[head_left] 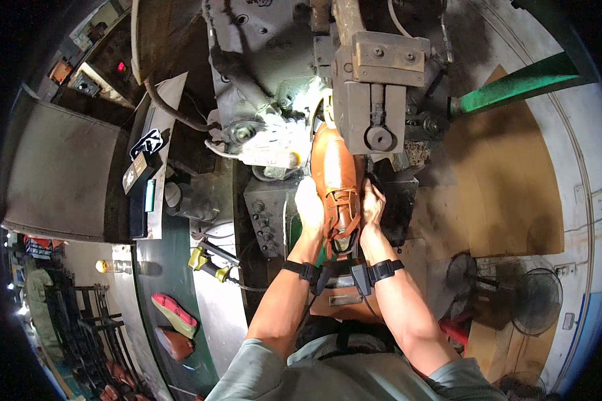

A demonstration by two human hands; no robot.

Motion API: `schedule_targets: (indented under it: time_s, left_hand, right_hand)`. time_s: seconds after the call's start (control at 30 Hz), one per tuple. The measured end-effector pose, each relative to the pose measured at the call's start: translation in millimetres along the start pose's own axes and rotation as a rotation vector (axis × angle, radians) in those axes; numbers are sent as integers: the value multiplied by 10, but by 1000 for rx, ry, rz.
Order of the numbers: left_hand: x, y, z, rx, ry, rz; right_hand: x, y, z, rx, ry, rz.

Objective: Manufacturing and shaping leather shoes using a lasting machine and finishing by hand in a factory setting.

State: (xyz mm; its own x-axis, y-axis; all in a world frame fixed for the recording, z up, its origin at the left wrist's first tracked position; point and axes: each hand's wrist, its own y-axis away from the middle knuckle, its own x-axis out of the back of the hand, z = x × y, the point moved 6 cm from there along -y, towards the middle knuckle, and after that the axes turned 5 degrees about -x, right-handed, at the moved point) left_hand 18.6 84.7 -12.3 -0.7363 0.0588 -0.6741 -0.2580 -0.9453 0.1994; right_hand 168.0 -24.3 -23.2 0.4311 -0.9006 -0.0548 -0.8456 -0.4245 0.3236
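Observation:
A brown leather lace-up shoe [334, 167] lies between my hands, its toe pointing away from me into a large dark machine [374, 87]. Along the shoe's left side my left hand [310, 204] is pressed, its fingers closed against the leather. On the other side my right hand [372, 202] grips the shoe near the laces, some fingers hidden beneath it. The toe reaches under the machine's metal head, beside a bright lamp [269, 158] whose glare washes out the contact spot.
Left of me, a yellow-and-black nail gun [211, 264] lies on a pale surface. Farther left, a red-and-green shoe piece [174, 314] and a brown shoe part [174, 343] rest on a green conveyor [167, 267]. At right stand a fan [537, 301] and a brown cardboard sheet [505, 180].

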Motion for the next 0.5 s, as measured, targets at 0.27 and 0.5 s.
schedule_targets:
  time_s: [0.27,0.5]
  left_hand:
    - [23,-1,14,-169,-52,-43]
    - [53,36,72,-236,-332,10]
  right_hand:
    - [-22,77,-127,-16,-104,11]
    - [-53,128,-120,-57,-186,-22]
